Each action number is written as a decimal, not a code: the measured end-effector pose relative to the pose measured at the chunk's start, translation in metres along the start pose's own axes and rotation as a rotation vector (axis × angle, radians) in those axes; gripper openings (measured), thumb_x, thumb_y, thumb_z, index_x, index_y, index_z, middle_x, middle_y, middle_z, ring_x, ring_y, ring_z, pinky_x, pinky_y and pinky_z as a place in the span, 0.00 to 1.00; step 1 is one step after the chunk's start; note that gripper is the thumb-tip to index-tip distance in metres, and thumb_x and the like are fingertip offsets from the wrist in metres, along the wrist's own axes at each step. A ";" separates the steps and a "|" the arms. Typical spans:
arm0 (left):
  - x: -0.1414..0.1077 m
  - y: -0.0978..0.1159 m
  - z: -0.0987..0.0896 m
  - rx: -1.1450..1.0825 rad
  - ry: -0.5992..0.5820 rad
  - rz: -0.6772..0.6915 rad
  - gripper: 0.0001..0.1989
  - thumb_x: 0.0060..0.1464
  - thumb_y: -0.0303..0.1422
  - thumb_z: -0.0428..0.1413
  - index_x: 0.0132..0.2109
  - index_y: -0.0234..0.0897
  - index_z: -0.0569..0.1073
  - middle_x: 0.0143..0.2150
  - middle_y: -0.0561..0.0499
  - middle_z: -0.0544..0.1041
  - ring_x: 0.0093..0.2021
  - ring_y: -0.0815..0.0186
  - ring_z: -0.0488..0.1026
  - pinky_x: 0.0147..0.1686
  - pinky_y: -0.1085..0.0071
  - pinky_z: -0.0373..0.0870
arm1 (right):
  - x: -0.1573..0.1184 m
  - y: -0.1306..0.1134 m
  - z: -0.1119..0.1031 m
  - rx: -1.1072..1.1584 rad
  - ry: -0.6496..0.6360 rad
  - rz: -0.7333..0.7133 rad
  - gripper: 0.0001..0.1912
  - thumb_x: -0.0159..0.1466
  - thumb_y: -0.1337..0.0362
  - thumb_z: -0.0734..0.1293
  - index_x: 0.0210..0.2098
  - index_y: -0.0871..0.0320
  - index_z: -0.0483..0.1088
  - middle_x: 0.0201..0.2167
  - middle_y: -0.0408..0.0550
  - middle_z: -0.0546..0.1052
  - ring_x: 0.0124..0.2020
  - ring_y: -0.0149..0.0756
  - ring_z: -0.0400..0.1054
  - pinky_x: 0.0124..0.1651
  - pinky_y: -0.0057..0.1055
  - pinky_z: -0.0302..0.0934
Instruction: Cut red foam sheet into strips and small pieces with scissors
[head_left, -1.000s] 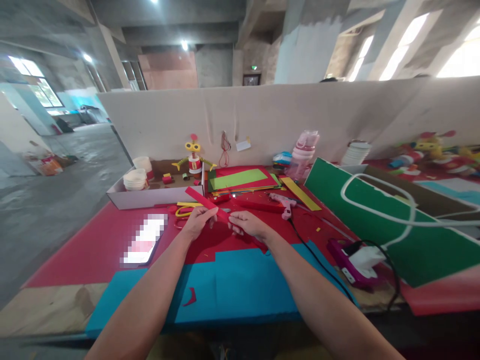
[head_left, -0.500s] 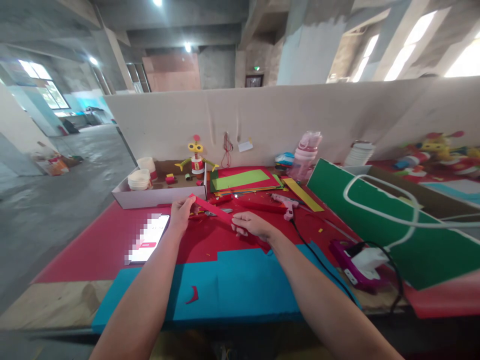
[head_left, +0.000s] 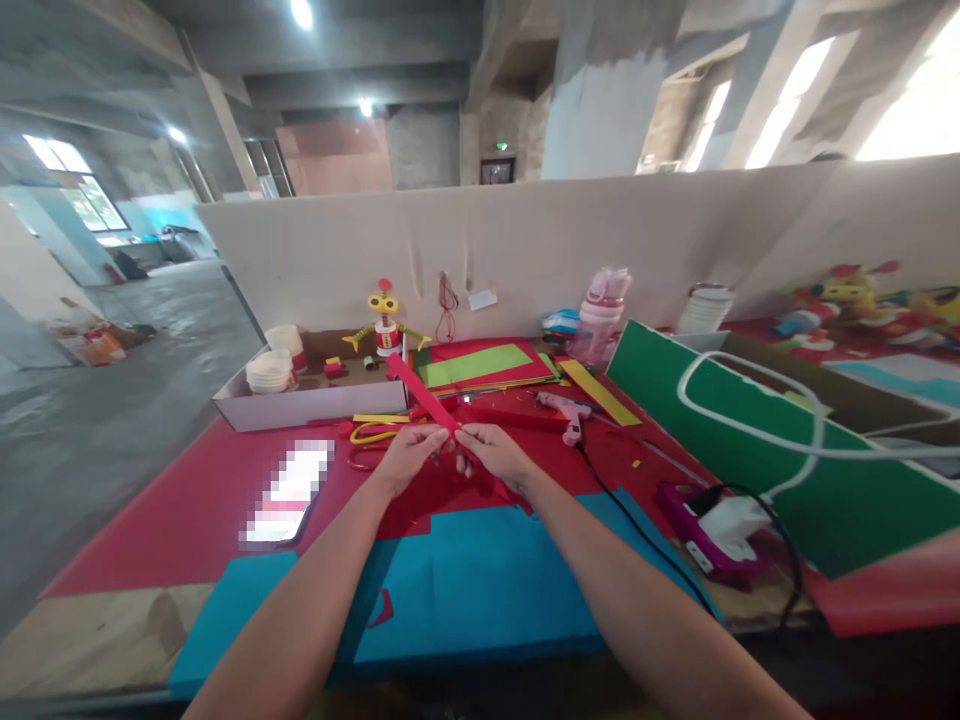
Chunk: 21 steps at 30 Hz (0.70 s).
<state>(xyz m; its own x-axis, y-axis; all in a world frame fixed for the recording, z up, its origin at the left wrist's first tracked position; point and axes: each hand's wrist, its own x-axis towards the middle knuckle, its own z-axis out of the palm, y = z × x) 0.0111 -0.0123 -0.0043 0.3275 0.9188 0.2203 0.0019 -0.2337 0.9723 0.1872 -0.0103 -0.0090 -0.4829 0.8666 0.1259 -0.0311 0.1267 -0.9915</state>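
Note:
A long red paper strip (head_left: 421,393) slants up and to the left from between my hands, over the red table covering. My left hand (head_left: 411,452) pinches it with thumb and fingers near its lower part. Close beside, almost touching, my right hand (head_left: 491,455) is closed on the same strip. My fingers partly hide the strip where they meet. Yellow-handled scissors (head_left: 373,433) lie on the table to the left of my left hand. Under my forearms is a blue sheet (head_left: 487,580), with a small red paper scrap (head_left: 382,608) on it.
Left stands a phone-like screen (head_left: 289,495) and a white box (head_left: 315,405) with cups and a paper figure (head_left: 386,325). Behind are coloured paper sheets (head_left: 480,365). Right are a pink glue gun (head_left: 566,412), its black cord, a purple power strip (head_left: 701,535) and a green board (head_left: 750,460).
My left hand has moved right and down along the strip to beside my right hand. The strip's far end now sticks up free, and the scissors' handles are uncovered. The view has shifted slightly.

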 end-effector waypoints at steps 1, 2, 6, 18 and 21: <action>0.000 -0.004 0.002 -0.002 0.015 -0.010 0.20 0.51 0.46 0.57 0.22 0.33 0.71 0.20 0.54 0.67 0.23 0.72 0.62 0.27 0.73 0.58 | -0.001 0.001 0.001 -0.012 -0.030 0.020 0.21 0.61 0.47 0.63 0.28 0.60 0.66 0.17 0.43 0.73 0.16 0.27 0.64 0.23 0.24 0.58; 0.000 -0.007 0.003 -0.009 0.035 -0.020 0.21 0.51 0.46 0.57 0.21 0.34 0.69 0.18 0.54 0.67 0.22 0.72 0.62 0.26 0.73 0.58 | -0.002 0.001 0.001 -0.020 -0.059 0.040 0.20 0.61 0.47 0.63 0.27 0.60 0.66 0.17 0.43 0.73 0.16 0.27 0.64 0.23 0.24 0.57; 0.001 -0.013 -0.001 -0.048 0.107 -0.077 0.22 0.48 0.44 0.61 0.16 0.34 0.68 0.15 0.55 0.66 0.19 0.73 0.61 0.25 0.72 0.57 | -0.005 0.000 0.000 -0.027 -0.111 0.096 0.18 0.62 0.51 0.63 0.28 0.61 0.67 0.16 0.43 0.73 0.16 0.27 0.64 0.22 0.23 0.56; 0.008 0.002 -0.041 -0.442 0.598 0.021 0.15 0.35 0.36 0.68 0.21 0.32 0.72 0.15 0.56 0.64 0.18 0.76 0.58 0.21 0.74 0.59 | -0.010 -0.008 0.000 -0.061 -0.205 0.146 0.17 0.63 0.54 0.62 0.28 0.62 0.69 0.17 0.45 0.74 0.16 0.26 0.64 0.23 0.23 0.56; 0.009 0.002 -0.057 -0.453 0.725 0.039 0.14 0.32 0.34 0.69 0.22 0.30 0.74 0.16 0.56 0.66 0.18 0.76 0.60 0.21 0.75 0.60 | -0.011 -0.010 -0.001 -0.082 -0.228 0.150 0.18 0.63 0.54 0.62 0.28 0.62 0.70 0.17 0.45 0.74 0.15 0.26 0.64 0.23 0.23 0.56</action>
<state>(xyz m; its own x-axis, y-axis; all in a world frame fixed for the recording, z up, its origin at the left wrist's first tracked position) -0.0402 0.0134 0.0045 -0.3661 0.9253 0.0994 -0.4251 -0.2613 0.8666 0.1940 -0.0206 -0.0003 -0.6616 0.7487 -0.0420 0.1218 0.0520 -0.9912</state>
